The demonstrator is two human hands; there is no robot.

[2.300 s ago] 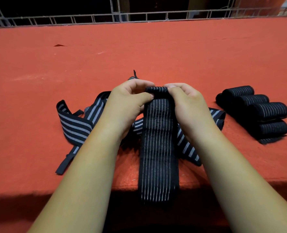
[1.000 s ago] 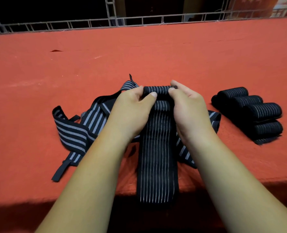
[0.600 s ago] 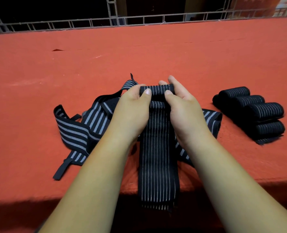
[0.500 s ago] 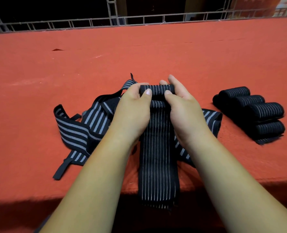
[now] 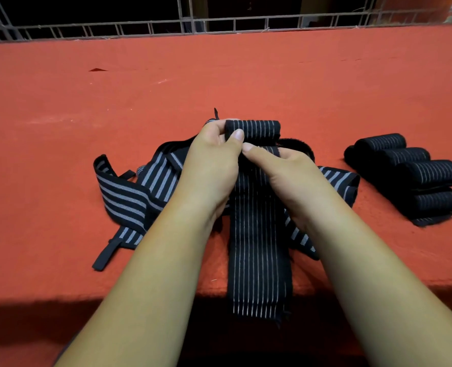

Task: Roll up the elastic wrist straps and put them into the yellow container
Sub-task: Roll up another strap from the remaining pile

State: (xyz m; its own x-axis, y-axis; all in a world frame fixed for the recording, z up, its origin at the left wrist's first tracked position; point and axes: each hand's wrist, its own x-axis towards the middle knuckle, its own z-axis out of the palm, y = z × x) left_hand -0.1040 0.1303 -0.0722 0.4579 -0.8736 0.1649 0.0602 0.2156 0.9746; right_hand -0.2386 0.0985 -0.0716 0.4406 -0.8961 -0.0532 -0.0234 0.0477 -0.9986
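In the head view, the strap [image 5: 259,260] being worked lies near the middle of the red worktop's [image 5: 246,75] front edge. Its far end is wound into a short, tight roll, and its flat tail runs back toward the person and hangs over that edge. The left hand [image 5: 211,165] pinches the left end of the roll between thumb and curled fingers. The right hand [image 5: 285,176] has its thumb on the flat band just below the roll; its fingers curl down around the band, and their tips are hidden. The strap looks light, soft and springy, so I judge it will try to unwind as soon as the pinch slackens. The safest hold is probably across both ends of the roll, thumbs on top and fingers behind, keeping the band taut as it feeds in. The ribbed knit should give good friction, so slipping seems unlikely; a skewed, coning roll is the likelier fault. The loose straps [image 5: 129,197], with broader grey stripes, lie in a tangle under and to the left of the hands. The rolled straps [image 5: 415,176] sit in a touching cluster toward the right edge, apart from the hands. A metal railing [image 5: 219,25] runs along the far edge. The yellow container is not in view.
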